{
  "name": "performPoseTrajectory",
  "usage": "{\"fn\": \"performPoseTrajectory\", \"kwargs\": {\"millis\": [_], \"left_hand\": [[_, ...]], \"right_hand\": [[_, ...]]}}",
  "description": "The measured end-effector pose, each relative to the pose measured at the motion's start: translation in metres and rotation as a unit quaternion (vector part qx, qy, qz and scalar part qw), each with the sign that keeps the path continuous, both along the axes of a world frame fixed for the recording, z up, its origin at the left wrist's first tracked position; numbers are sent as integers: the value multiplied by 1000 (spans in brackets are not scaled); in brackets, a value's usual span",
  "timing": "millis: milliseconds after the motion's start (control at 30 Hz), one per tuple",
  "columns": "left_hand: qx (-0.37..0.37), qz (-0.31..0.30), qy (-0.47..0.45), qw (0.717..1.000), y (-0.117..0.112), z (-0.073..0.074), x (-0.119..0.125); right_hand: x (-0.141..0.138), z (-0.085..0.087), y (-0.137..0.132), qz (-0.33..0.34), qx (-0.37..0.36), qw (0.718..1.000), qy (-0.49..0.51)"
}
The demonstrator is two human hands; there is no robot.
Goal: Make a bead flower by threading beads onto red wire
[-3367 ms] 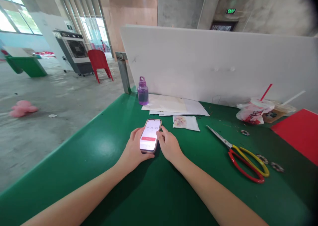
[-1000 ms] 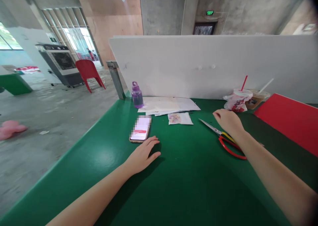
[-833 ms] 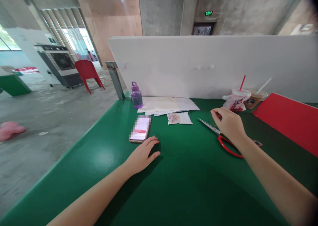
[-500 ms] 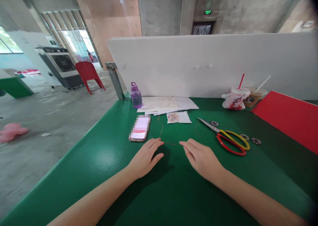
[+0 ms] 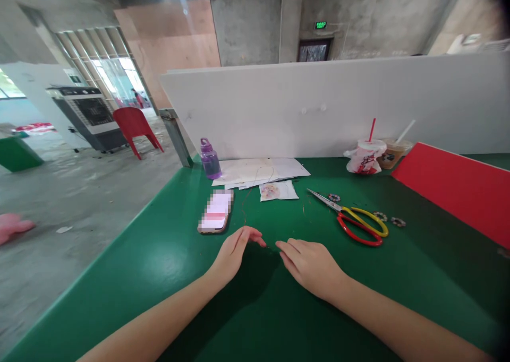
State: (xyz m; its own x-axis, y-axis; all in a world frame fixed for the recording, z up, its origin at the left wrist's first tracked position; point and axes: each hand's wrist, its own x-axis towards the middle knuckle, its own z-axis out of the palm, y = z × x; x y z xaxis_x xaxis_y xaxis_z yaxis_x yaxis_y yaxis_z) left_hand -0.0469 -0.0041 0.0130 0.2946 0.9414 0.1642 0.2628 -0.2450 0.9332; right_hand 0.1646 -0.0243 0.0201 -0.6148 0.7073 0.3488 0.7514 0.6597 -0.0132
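Note:
A thin, dark thread (image 5: 244,205) runs from the white paper down to my left hand (image 5: 235,251). That hand is closed, with its fingers curled inward and the thread at the fingertips. Across a small gap is my right hand (image 5: 311,264), its thumb and fingers pinched together low over the green table. A faint bit of thread shows between the two sets of fingertips; its end is too fine to make out. To the right lie scissors (image 5: 348,218) with one red and one yellow handle. Small beaded rings (image 5: 398,222) rest beside them.
A phone (image 5: 216,211) lies left of the hands. Behind are a small printed packet (image 5: 285,190), white papers (image 5: 287,166) and a purple bottle (image 5: 210,160). Drink cups (image 5: 365,156) and a red board (image 5: 458,192) are at the right. A white panel (image 5: 247,112) borders the green table (image 5: 151,277).
My left hand has turned and curled its fingers inward. My right hand has shifted slightly left and lower in view. The thread now loops farther up onto the papers. The camera has turned slightly.

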Motion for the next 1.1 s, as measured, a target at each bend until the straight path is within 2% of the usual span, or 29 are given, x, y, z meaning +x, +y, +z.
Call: {"fn": "performPoseTrajectory", "kwargs": {"millis": [133,300,400,533,600,667,833,1100], "left_hand": [[-15,-18,-23,999,-5,2,1],[-29,-12,-38,999,-13,4,-2],[-40,-44,-64,996,-14,3,-2],[-72,-94,-175,977,-15,0,-1],[-66,-99,-236,964,-16,-3,-2],[-62,-97,-260,959,-17,-4,-2],[-77,-84,-252,961,-20,-4,-2],[-36,-46,-160,985,-22,-3,-2]], "right_hand": [[3,-3,5,-13,-28,999,9],[5,-7,7,-22,-51,998,29],[4,-6,6,-22,-62,997,41],[4,-6,7,-32,-72,995,62],[5,-8,7,-38,-74,994,70],[6,-11,8,-43,-77,993,78],[4,-15,9,-54,-87,989,102],[-1,-11,7,-28,-102,984,141]]}}
